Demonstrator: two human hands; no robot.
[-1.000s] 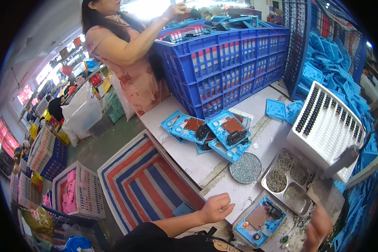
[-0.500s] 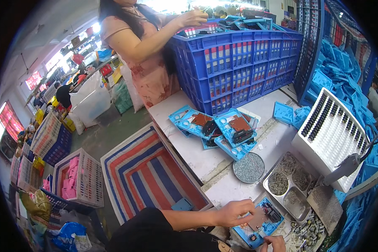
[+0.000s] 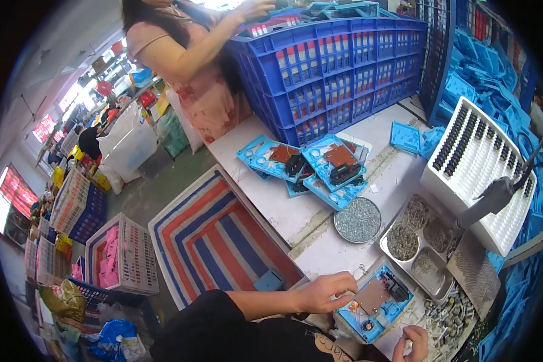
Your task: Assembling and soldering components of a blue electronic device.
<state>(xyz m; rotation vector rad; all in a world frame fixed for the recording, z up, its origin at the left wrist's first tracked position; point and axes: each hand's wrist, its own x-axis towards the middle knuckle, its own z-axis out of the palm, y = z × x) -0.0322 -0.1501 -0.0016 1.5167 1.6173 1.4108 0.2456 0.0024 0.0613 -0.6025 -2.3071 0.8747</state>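
Keep your left hand (image 3: pixel 326 291), fingers curled and pressing on the near edge of the blue plastic moulded tray with its copper-brown insert (image 3: pixel 375 300), steady on the white worktop (image 3: pixel 271 199) while your right hand (image 3: pixel 411 345), seemingly pinching something too small to make out, brings its piece squarely down. The sectioned steel tray (image 3: pixel 425 244) holds heaps of small metal parts, the round dish (image 3: pixel 356 219) grey screws, and the big blue slatted crate (image 3: pixel 338 66) more blue trays.
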